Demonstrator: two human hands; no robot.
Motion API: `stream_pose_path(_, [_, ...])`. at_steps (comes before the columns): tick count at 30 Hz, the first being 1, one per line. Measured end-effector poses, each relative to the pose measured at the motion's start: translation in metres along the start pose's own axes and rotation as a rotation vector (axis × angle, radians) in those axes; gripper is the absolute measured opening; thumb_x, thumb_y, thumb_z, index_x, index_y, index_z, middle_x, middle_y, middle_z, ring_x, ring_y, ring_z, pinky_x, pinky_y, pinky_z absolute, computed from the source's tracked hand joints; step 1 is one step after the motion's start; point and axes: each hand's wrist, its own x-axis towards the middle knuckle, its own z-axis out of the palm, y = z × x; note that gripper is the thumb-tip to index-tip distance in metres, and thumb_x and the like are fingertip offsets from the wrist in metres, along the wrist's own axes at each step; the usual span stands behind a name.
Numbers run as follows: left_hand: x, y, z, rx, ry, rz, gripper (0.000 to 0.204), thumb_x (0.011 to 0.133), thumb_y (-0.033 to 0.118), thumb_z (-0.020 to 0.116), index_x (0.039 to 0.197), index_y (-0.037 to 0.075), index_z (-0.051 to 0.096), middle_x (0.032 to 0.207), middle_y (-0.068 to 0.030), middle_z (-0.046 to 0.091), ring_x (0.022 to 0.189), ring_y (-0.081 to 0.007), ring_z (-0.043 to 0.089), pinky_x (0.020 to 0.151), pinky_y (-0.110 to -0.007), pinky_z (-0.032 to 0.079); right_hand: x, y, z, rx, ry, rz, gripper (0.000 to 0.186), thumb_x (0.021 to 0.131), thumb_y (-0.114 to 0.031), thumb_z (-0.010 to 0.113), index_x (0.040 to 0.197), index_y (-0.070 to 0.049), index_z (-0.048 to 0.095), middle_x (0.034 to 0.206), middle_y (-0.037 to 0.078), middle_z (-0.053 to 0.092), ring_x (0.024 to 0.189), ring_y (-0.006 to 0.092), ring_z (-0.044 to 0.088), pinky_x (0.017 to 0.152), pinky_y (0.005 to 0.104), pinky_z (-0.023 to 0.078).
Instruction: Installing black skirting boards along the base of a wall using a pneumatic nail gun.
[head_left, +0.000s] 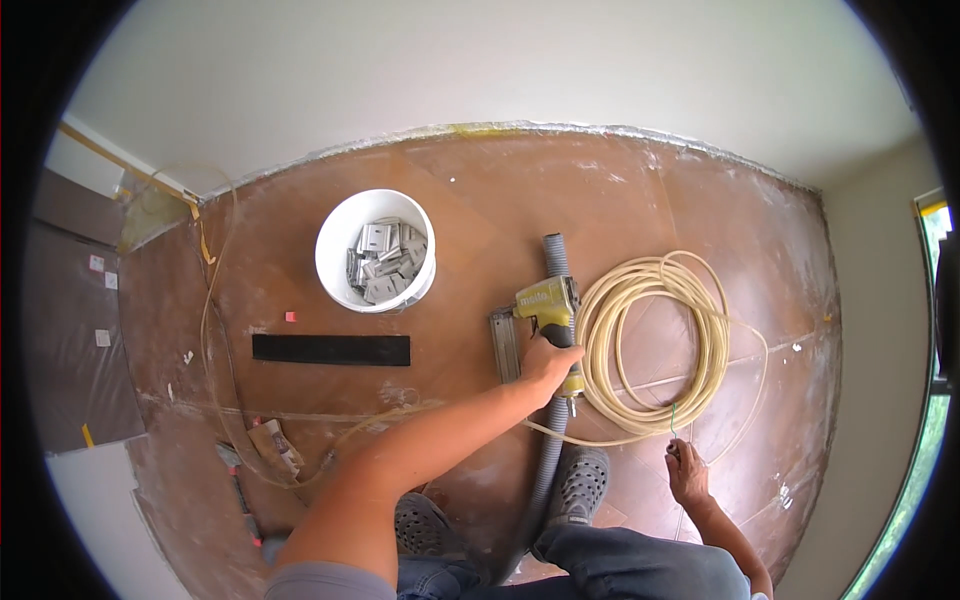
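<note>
My left hand (548, 368) is wrapped round the handle of a yellow-green pneumatic stapler or nail gun (545, 298), whose magazine points down on its left side. The tool is held over a grey corrugated hose (550, 450). To its right lies a coiled cream air hose (708, 355), with a thin green string hanging at its near edge. Beside the coil's near side, my right hand (687, 475) is closed on what looks like the air hose's end with a small dark fitting, partly hidden by the fingers.
A white bucket (333, 250) of metal clips stands at the far left, with a black strip (330, 349) nearer. A crumpled packet (275, 447) and loose hose lie at left. Walls bound the brown floor; a window (930, 400) is at right. My grey clogs (580, 490) are below.
</note>
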Motion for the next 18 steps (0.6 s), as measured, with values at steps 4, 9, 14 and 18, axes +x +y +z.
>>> stream_pose_path(4, [0.009, 0.009, -0.031, -0.317, -0.191, -0.140, 0.033, 0.083, 0.024, 0.078, 0.105, 0.003, 0.066, 0.095, -0.0080, 0.068, 0.085, -0.0181, 0.066, 0.071, -0.036, 0.055, 0.040, -0.113, 0.000, 0.105, -0.094, -0.003, 0.048, 0.096, -0.026, 0.068, 0.138, -0.012, 0.050, 0.097, 0.017, 0.072, 0.087, 0.0355, 0.072, 0.074, 0.0450, 0.056])
stream_pose_path(9, [0.000, 0.051, -0.062, -0.449, -0.187, -0.217, 0.030, 0.087, 0.028, 0.076, 0.101, 0.005, 0.062, 0.086, -0.0071, 0.065, 0.073, -0.0212, 0.066, 0.067, -0.037, 0.057, 0.074, -0.211, 0.002, 0.262, -0.191, -0.164, 0.035, 0.103, -0.031, 0.055, 0.131, -0.011, 0.049, 0.094, 0.021, 0.072, 0.084, 0.0430, 0.069, 0.072, 0.0527, 0.055])
stream_pose_path(14, [-0.017, 0.050, -0.054, -0.548, -0.157, -0.126, 0.030, 0.090, 0.029, 0.073, 0.099, 0.007, 0.055, 0.084, -0.0078, 0.063, 0.079, -0.0252, 0.071, 0.071, -0.039, 0.060, 0.078, -0.229, 0.027, 0.337, -0.264, -0.089, 0.039, 0.103, -0.033, 0.055, 0.127, -0.002, 0.049, 0.085, 0.031, 0.068, 0.083, 0.0492, 0.067, 0.074, 0.0554, 0.053])
stream_pose_path(18, [-0.030, 0.045, -0.051, -0.501, -0.121, 0.010, 0.034, 0.088, 0.033, 0.075, 0.098, 0.007, 0.056, 0.084, -0.0068, 0.062, 0.075, -0.0238, 0.071, 0.069, -0.038, 0.060, 0.081, -0.247, 0.027, 0.404, -0.259, 0.019, 0.042, 0.103, -0.033, 0.054, 0.127, 0.001, 0.049, 0.087, 0.035, 0.067, 0.087, 0.0533, 0.065, 0.077, 0.0577, 0.051])
